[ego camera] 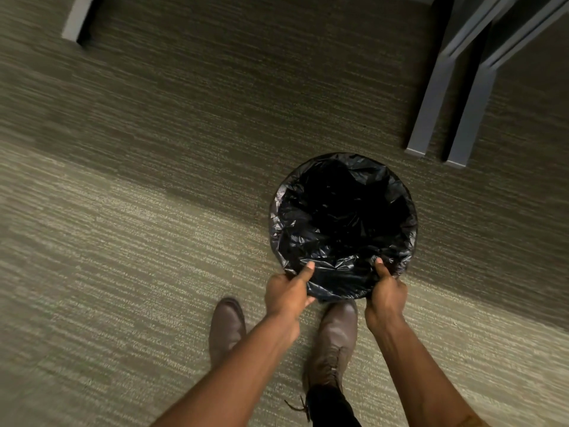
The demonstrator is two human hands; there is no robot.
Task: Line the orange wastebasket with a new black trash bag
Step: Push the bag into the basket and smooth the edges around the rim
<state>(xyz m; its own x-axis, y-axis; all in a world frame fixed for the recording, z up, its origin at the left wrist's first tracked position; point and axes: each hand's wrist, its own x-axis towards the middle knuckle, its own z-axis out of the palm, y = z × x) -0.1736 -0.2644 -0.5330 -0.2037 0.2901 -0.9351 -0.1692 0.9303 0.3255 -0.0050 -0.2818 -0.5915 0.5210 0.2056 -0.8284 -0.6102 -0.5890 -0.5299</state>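
Note:
A black trash bag point(341, 217) lines a round wastebasket on the carpet, its crinkled plastic folded over the whole rim. The basket's orange body is hidden under the bag. My left hand point(288, 291) grips the near-left part of the bagged rim, thumb on top. At the near-right part of the rim, my right hand point(386, 292) grips the same way. Both hands are closed on the bag-covered edge.
Two grey metal furniture legs point(431, 103) stand just beyond the basket at the upper right, and another grey leg point(77, 20) is at the upper left. My two brown boots point(334, 340) stand on the striped carpet right below the basket.

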